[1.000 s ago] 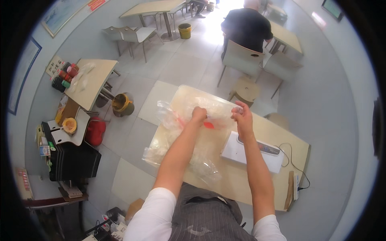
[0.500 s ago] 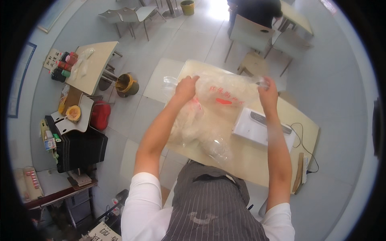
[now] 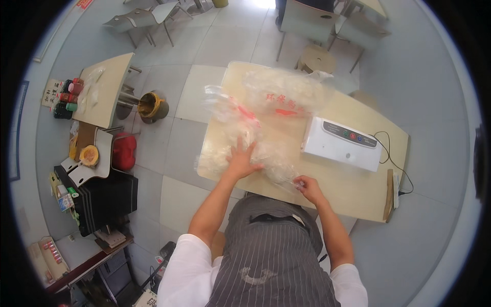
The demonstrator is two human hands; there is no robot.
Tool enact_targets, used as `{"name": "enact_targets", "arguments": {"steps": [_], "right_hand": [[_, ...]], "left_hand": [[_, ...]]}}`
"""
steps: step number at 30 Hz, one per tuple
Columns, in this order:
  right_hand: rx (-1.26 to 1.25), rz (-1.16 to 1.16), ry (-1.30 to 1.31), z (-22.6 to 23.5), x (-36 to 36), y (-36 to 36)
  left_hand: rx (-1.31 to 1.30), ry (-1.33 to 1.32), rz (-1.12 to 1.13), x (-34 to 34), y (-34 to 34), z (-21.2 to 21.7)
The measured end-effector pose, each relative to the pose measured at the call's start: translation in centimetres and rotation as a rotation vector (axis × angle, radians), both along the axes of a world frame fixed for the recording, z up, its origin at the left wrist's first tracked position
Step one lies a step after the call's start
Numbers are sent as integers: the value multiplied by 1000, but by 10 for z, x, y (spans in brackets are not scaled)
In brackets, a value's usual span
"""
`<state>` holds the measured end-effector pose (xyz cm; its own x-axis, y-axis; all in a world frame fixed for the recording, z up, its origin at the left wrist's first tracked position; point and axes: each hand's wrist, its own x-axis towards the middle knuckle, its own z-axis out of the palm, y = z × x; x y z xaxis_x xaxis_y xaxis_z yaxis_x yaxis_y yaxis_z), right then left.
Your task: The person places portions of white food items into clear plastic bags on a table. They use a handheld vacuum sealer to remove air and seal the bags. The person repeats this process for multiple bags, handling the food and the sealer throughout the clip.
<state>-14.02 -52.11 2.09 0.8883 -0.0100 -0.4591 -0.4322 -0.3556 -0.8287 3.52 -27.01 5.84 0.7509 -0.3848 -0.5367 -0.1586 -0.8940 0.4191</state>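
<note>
My left hand (image 3: 242, 159) lies with fingers spread on a clear plastic bag (image 3: 220, 153) at the table's near left. Close to the front edge, my right hand (image 3: 310, 188) pinches the corner of a crumpled clear plastic bag (image 3: 279, 170). The bags overlap, and I cannot tell where one ends and another begins. Behind them rests a larger clear bag with red print (image 3: 286, 94), pale contents inside, touched by neither hand. A white flat machine with a grey button panel (image 3: 341, 146), resembling a vacuum sealer, sits to the right.
The cream table (image 3: 358, 192) carries a black cord (image 3: 388, 146) and a wooden strip (image 3: 389, 197) at its right end. A stool (image 3: 316, 59) stands beyond. Leftward are a bin (image 3: 153, 106), a side table with jars (image 3: 105, 87) and a black case (image 3: 110, 197).
Both hands have come down from the printed bag at the back, which now lies on the table. My left hand has spread on the nearer bags; my right hand has taken a bag's corner.
</note>
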Motion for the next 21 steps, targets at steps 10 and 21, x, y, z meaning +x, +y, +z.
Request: {"name": "enact_targets", "arguments": {"steps": [10,21], "right_hand": [[-126,-264,-87,76,-4,-17],[-499,-23,-459,108,-34,-88]], "left_hand": [[-437,-271,236,7,18,-57],[-424,-702,572,-63,-9,4]]}}
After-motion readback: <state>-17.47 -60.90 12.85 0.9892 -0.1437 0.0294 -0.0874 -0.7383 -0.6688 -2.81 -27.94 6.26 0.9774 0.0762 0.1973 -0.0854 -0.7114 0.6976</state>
